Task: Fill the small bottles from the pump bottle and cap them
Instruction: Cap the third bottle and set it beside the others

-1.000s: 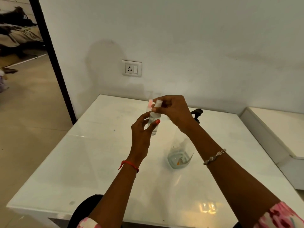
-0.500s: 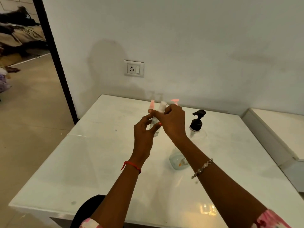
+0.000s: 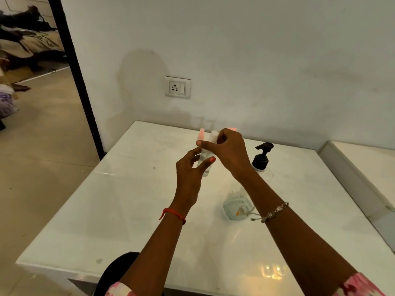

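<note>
Small bottle [image 3: 205, 170] is staying upright over the table [image 3: 128, 210], between my two hands. My left hand [image 3: 189, 174] is gripping its clear body from the left, thumb lying across the front. My right hand [image 3: 230, 152] is pinching the white cap [image 3: 213, 134] on its top. Just right of that hand, the pump bottle [image 3: 261, 157] is standing on the table, apart from it.

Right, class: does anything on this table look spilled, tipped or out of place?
Nothing stands out. The left hand holds the small bottle while the right hand pinches its cap; the pump bottle stands upright, no spill visible.
</note>
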